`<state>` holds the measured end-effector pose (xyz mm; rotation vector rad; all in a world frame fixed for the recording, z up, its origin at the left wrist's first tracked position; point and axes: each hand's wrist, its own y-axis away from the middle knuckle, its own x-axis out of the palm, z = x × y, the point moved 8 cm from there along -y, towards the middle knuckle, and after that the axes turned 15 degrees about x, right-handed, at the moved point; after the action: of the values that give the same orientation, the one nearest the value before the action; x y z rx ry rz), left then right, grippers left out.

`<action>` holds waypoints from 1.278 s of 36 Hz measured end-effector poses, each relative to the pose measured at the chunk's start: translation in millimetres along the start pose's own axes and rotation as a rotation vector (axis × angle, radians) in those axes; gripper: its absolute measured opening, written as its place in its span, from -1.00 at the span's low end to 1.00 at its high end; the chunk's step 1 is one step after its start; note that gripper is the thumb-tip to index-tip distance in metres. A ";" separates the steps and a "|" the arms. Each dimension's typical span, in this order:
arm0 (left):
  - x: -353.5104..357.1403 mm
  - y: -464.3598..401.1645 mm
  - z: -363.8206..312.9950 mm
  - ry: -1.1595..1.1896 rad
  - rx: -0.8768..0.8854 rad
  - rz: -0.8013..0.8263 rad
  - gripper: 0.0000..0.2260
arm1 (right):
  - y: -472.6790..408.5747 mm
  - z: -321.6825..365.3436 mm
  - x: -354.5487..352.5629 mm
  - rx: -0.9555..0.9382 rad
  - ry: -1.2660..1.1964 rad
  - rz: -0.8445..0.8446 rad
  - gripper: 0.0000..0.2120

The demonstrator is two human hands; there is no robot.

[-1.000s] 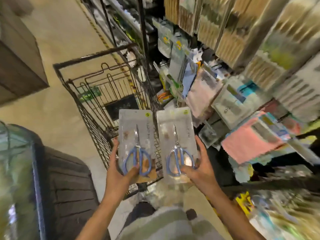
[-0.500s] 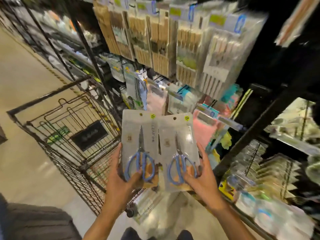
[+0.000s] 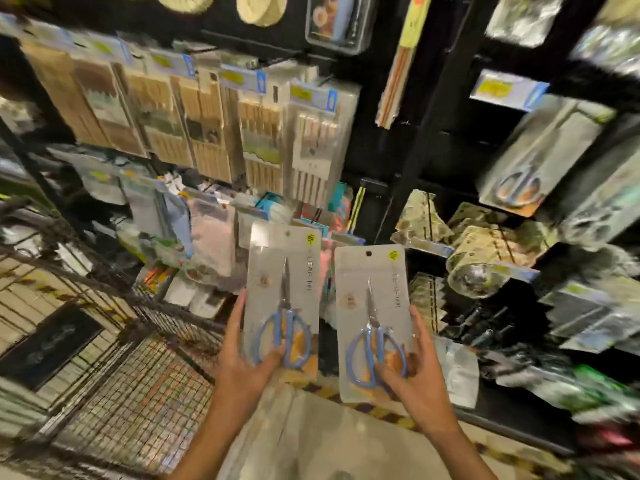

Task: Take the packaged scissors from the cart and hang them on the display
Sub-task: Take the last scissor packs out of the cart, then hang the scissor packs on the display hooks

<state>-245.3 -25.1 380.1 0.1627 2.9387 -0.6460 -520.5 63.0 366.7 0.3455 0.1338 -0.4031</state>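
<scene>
Blurred display (image 3: 540, 157), hands (image 3: 242, 368) gripping packs (image 3: 282, 299)

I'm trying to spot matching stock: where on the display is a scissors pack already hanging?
In the head view, a clear-packaged pair of blue-handled scissors hangs at the upper right of the display, above and to the right of the pack in the right hand.

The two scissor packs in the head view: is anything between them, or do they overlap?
They are apart. The left hand's pack and the right hand's pack have a narrow gap, through which only blurred shelf goods and dark shelving behind show, in the head view.
</scene>
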 end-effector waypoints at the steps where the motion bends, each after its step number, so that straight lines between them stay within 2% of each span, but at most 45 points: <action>1: 4.2 -0.2 -4.2 0.023 0.008 0.000 -0.14 | 4.2 4.8 -6.2 -0.002 -0.006 -0.008 -0.11; 7: 28.2 -5.0 -34.9 0.087 0.033 0.007 -0.15 | 17.7 21.1 -45.8 -0.028 -0.039 -0.071 -0.10; 17: 75.2 -28.1 -96.3 0.119 0.126 0.050 -0.16 | 19.4 53.2 -104.4 -0.199 -0.110 -0.075 -0.11; 29: 134.3 -72.6 -162.9 0.039 0.274 -0.022 -0.16 | -4.1 112.3 -185.1 -0.323 -0.219 0.005 -0.14; 37: 150.9 -102.6 -180.6 0.013 0.282 -0.059 -0.17 | -41.8 125.3 -204.0 -0.341 -0.191 -0.005 -0.10; 46: 157.8 -149.9 -178.0 0.037 0.336 -0.011 -0.15 | -74.6 126.9 -196.7 -0.331 -0.215 -0.088 -0.13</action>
<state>-438.9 -72.9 578.5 0.1924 2.8424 -1.1469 -722.6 24.5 500.9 -0.0306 0.0037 -0.4939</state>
